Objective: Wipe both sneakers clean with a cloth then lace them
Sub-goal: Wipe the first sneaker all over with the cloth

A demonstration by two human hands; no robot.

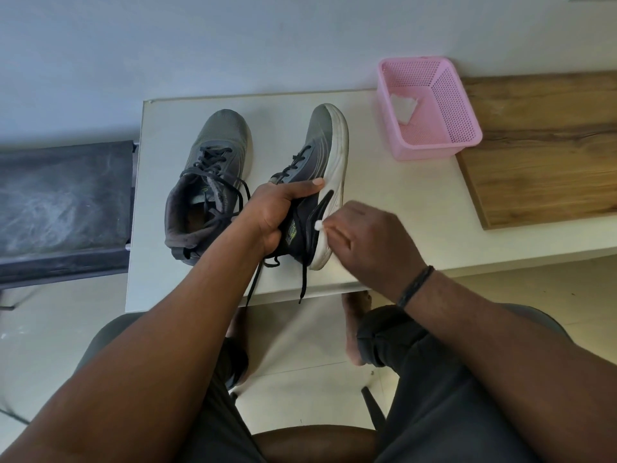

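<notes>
Left hand [277, 208] gripping tilted right shoe [314, 182], right hand [370, 238] pinching cloth [319, 224] at sole; risk: dangling lace [302, 279] snagging, shoe slipping off table [400, 208] edge

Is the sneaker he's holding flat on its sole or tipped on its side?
Tipped on its side. The held sneaker shows its white sole edge facing right, gripped by the left hand, unlike the other sneaker, sitting flat.

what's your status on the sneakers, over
Left hand grips right sneaker, tilted on its side. Right hand presses small white cloth to its sole edge. Left sneaker upright on table. Nothing in the way.
</notes>
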